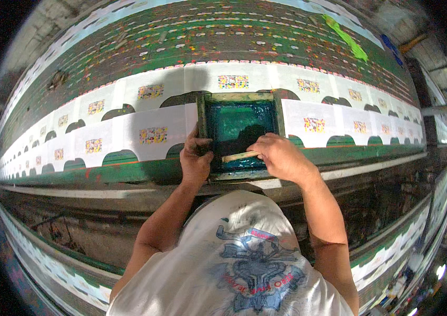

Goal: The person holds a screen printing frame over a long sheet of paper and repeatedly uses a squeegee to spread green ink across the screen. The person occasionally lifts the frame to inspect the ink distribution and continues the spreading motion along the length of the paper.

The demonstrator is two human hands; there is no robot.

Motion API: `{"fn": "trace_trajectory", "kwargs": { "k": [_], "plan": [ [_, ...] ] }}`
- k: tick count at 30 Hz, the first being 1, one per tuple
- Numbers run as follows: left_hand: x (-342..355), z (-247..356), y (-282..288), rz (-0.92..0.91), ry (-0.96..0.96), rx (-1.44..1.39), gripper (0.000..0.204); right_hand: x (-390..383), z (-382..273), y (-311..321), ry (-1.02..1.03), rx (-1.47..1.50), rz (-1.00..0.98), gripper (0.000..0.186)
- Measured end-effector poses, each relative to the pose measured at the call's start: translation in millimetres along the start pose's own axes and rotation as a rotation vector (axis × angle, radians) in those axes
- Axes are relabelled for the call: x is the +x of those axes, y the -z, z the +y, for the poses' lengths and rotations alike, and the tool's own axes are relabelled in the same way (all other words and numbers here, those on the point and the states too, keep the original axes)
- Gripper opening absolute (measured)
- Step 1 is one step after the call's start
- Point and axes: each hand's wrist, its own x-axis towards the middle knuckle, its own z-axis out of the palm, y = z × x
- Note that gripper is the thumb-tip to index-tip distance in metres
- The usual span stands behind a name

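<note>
A rectangular printing screen lies over a row of white fabric pieces, its mesh coated in glossy teal and dark ink. My left hand grips the left side of the screen's frame with curled fingers. My right hand holds a pale wooden squeegee at its right end, low inside the screen, angled slightly upward to the right. Small multicoloured printed rectangles show on the fabric pieces either side of the screen.
The long green table carries a second fabric row farther back. Beyond it are paint-spotted strips and a bright green cloth. A pale rail runs along the near edge. Other long tables with white pieces stand below and behind me.
</note>
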Motion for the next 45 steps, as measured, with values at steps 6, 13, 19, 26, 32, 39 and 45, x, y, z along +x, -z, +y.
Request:
{"fn": "trace_trajectory", "kwargs": {
  "k": [6, 13, 19, 26, 32, 39, 45],
  "plan": [
    [-2, 5, 1, 0.117, 0.061, -0.161, 0.034, 38, 29, 15, 0.127, 0.007, 0.139, 0.037],
    [-5, 4, 0, 0.12, -0.024, -0.082, 0.031, 76, 63, -11, 0.093, -0.122, 0.344, 0.042],
    [-6, 1, -7, 0.146, -0.178, 0.263, 0.024, 76, 53, -2, 0.052, -0.131, 0.276, 0.046],
    [-2, 4, -7, 0.159, -0.2, 0.354, 0.014, 76, 56, -6, 0.088, -0.23, 0.246, 0.046],
    [-4, 1, -8, 0.149, -0.151, 0.239, 0.011, 44, 29, -13, 0.059, -0.175, 0.237, 0.052],
    [-5, -8, -7, 0.149, -0.199, 0.192, 0.022, 3, -7, -37, 0.001, -0.193, 0.207, 0.049],
    [-1, -10, -1, 0.102, -0.165, 0.277, 0.028, -27, -33, -58, -0.042, -0.204, 0.249, 0.045]
  ]
}}
